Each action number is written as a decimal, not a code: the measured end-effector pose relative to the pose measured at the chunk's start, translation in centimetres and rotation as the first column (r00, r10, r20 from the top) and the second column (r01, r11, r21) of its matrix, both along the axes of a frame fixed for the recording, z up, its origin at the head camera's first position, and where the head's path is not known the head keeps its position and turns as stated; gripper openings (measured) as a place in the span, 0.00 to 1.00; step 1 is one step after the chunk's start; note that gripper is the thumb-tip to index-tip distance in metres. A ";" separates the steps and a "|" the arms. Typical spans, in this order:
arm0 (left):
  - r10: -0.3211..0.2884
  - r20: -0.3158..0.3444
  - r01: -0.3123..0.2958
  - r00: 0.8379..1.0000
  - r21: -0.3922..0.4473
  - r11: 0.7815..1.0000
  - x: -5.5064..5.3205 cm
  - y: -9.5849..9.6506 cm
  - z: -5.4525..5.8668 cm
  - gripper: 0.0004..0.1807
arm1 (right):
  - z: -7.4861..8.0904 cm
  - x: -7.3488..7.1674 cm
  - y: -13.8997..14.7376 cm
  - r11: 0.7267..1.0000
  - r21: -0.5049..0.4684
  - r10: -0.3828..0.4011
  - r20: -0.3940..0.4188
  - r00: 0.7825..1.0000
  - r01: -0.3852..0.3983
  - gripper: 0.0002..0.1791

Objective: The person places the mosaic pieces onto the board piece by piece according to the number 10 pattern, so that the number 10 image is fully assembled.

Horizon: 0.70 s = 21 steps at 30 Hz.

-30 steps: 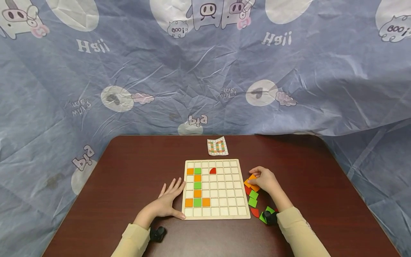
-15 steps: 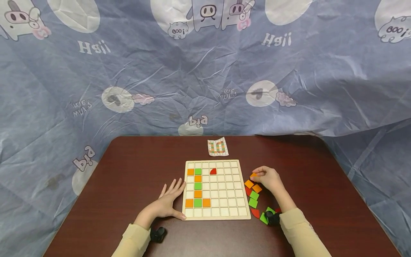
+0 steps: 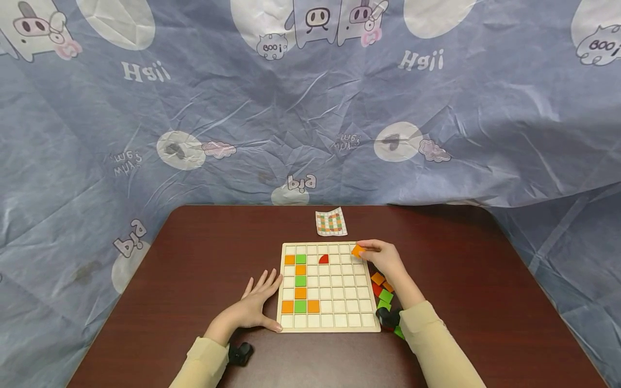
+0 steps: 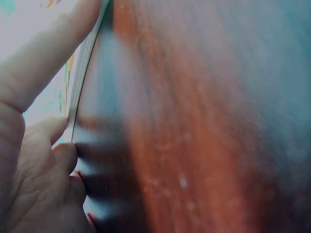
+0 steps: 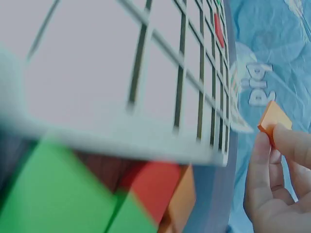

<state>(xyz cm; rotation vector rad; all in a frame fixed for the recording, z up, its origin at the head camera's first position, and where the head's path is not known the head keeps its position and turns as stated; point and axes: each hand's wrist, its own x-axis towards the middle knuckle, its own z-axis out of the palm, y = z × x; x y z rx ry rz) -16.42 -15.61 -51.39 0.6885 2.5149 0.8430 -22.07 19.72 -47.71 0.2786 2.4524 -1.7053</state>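
A wooden grid board (image 3: 329, 327) lies on the table, with orange and green square tiles in its left columns. One red quarter-circle tile (image 3: 323, 260) sits in its second row. My right hand (image 3: 388, 261) pinches an orange square tile (image 3: 358, 251) between thumb and fingers, over the board's upper right corner. In the right wrist view the pinched orange tile (image 5: 275, 121) shows tilted at the fingertips. My left hand (image 3: 254, 307) rests at the board's left edge, fingers spread and straight, thumb at the lower left corner. The left wrist view shows the thumb (image 4: 48, 53) along the board's edge.
Loose tiles lie right of the board, among them a green tile (image 3: 386, 296), a red tile (image 3: 377, 290) and an orange tile (image 3: 378, 278); the right forearm hides some. A small printed pattern sheet (image 3: 331, 222) lies behind the board. A patterned cloth (image 3: 310, 108) hangs behind the table.
My right hand has picked an orange tile from the loose tiles and carried it left and away from me, over the board's upper right corner. My left hand has stayed in place.
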 end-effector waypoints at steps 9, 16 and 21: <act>0.003 0.009 -0.003 1.000 -0.003 1.000 -0.1 0.0 0.0 0.66 | -0.5 -1.0 -3.1 0.999 0.054 0.006 -0.075 0.997 -0.002 0.13; 0.012 0.006 -0.012 1.000 -0.008 1.000 -0.1 0.1 -0.1 0.67 | -1.0 -1.3 -4.0 0.975 0.212 0.084 -0.108 0.991 -0.059 0.09; 0.012 0.007 -0.012 1.000 -0.005 1.000 0.0 0.1 -0.2 0.67 | -1.2 -1.4 -4.6 0.954 0.287 0.121 -0.119 0.985 -0.083 0.08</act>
